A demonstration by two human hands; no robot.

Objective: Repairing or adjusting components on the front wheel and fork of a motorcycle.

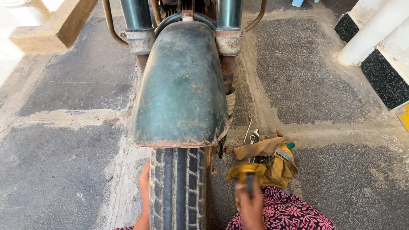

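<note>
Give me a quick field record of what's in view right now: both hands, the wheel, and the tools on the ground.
left hand: resting against the side of the tyre, holding nothing visible
right hand: gripping a tool with a yellow and black handle, blurred
mudguard: green, scratched, rusty at its lower edge, above the tyre
cloth: yellow-brown, crumpled on the ground right of the wheel
wrenches: metal, lying at the cloth's upper edge
ground: grey paving with pale joints

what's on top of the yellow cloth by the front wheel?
On the yellow cloth: wrenches and a green-tipped tool, partly wrapped. Anything deeper in the folds is hidden.
</note>
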